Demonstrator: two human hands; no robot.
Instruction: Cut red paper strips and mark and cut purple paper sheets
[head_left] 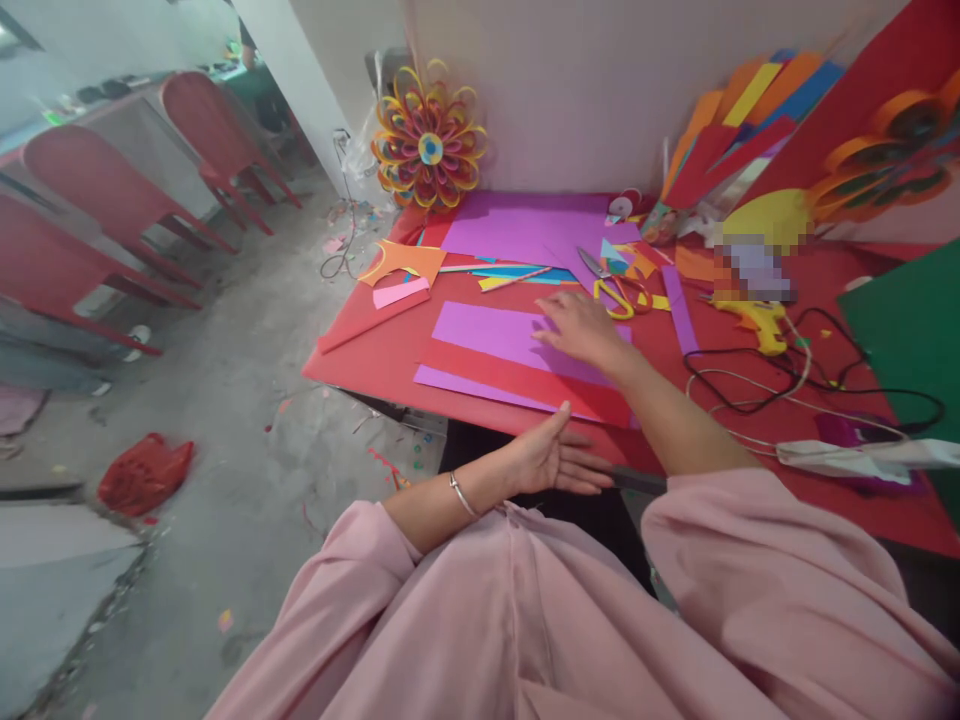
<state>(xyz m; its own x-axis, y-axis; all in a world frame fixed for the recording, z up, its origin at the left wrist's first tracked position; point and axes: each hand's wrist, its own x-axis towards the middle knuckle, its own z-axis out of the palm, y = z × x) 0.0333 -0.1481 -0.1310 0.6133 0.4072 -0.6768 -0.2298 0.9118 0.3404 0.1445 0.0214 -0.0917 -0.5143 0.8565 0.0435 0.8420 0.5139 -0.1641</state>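
My right hand (577,328) hovers over or rests on the right part of a purple paper sheet (480,335), its fingers apart and nothing in them. I cannot tell whether it touches the paper. Across that sheet lies a red paper strip (510,378), with a purple edge showing below it. My left hand (559,455), wearing a silver bangle at the wrist, is held palm up in front of the table's near edge, fingers stretched and holding nothing. Just beyond my right hand are yellow-handled scissors (611,285) among paper scraps.
A yellow glue gun (761,322) and tangled cables (780,385) lie on the right of the red table (360,350). A looped paper flower (430,148) leans at the back. Behind the scissors is a large purple sheet (517,225). Red chairs (217,125) stand at left.
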